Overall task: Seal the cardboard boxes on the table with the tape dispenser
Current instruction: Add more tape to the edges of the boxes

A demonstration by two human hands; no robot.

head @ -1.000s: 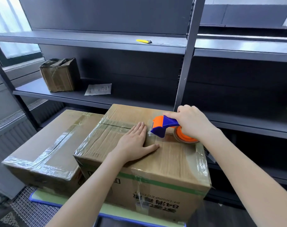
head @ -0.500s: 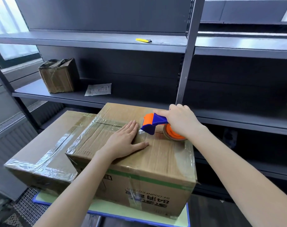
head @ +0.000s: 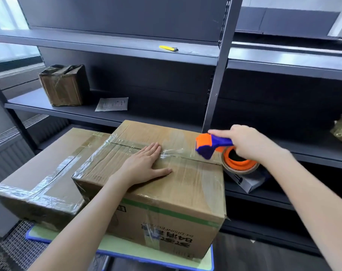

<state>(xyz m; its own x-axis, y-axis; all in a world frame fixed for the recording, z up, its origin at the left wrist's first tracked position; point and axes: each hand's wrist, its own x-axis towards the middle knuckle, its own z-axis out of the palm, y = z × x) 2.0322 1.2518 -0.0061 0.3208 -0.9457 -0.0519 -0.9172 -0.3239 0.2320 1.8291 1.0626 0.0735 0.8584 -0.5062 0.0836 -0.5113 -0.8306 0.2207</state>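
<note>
A large cardboard box [head: 185, 192] with a green stripe and printed characters stands on the small table [head: 209, 261]. My left hand [head: 144, 165] lies flat on its top, fingers straight, pressing down clear tape at the centre seam. My right hand [head: 244, 143] grips the orange and blue tape dispenser [head: 215, 145] at the box's right edge, its orange roll [head: 238, 161] hanging just past the edge. A strip of clear tape [head: 176, 152] stretches from my left fingertips to the dispenser. A second, flatter box [head: 45, 173], taped over, lies to the left.
Dark metal shelving [head: 215, 90] stands right behind the boxes. On it sit a small taped box [head: 64, 85], a paper slip [head: 112, 104] and a yellow utility knife [head: 168, 48]. A white-blue box [head: 248, 182] lies on a lower right shelf. A radiator [head: 10, 145] is at left.
My right hand has pulled the tape dispenser rightward along the seam, from near my left fingers to the box's right edge, drawing out tape. My left hand stays pressed on the box top.
</note>
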